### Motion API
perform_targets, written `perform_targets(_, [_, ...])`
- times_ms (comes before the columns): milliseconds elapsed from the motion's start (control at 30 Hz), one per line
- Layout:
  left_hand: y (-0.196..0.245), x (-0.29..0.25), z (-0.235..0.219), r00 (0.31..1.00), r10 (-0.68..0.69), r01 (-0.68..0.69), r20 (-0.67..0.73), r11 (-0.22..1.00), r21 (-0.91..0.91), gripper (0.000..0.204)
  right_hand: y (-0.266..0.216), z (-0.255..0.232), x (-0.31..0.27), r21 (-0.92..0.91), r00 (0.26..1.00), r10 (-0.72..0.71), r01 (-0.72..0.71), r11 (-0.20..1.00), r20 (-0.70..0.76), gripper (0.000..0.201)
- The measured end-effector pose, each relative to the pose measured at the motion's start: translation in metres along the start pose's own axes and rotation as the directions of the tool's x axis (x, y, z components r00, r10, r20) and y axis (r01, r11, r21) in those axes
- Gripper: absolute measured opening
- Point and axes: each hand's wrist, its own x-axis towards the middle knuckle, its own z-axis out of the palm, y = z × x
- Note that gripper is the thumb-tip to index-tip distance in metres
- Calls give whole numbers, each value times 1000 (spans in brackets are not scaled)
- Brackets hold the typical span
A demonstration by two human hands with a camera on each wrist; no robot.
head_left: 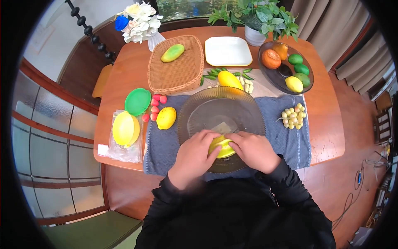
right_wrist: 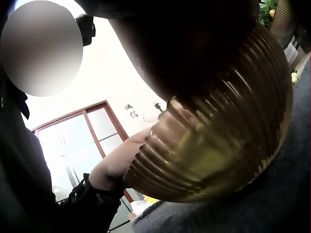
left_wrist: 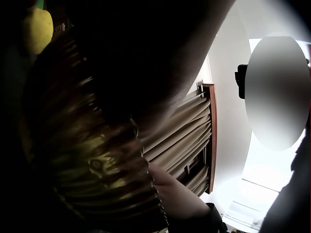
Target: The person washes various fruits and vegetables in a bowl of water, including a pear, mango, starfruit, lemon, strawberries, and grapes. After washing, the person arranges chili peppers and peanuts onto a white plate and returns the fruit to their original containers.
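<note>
Both hands are together over the near half of a large brown see-through ribbed bowl [head_left: 195, 114]. Between them is a yellow-green thing with pale edges [head_left: 225, 150], its kind unclear under the fingers. My left hand [head_left: 198, 151] grips its left side, and my right hand [head_left: 253, 149] holds the right side, thumbs toward each other. From the left wrist, the bowl's ribbed wall [left_wrist: 73, 145] covers most of the work; yellow shows blurred through it. In the right wrist view the ribbed wall [right_wrist: 233, 111] likewise hides the fingers.
A blue-grey towel [head_left: 161, 153] lies under the bowl. Left are a lemon [head_left: 166, 118], small red fruits, a green lid [head_left: 138, 102] and a yellow bowl [head_left: 125, 128]. Behind stand a wicker basket [head_left: 174, 76], white tray [head_left: 228, 52] and fruit bowl [head_left: 269, 76]; grapes [head_left: 293, 116] lie right.
</note>
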Motion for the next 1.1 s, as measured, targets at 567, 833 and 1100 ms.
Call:
perform_targets(567, [0, 4, 4, 973, -116, 95, 197, 989, 112, 57, -1, 2, 0, -21, 996, 22, -24, 999, -88, 35])
perform_targets(833, [9, 13, -1, 922, -273, 220, 274, 953, 208, 50, 1, -1, 0, -31, 995, -95, 94, 995, -43, 54])
perform_targets(1100, [0, 4, 3, 997, -62, 62, 35, 998, -5, 45, -1, 5, 2, -75, 998, 47, -49, 996, -31, 45])
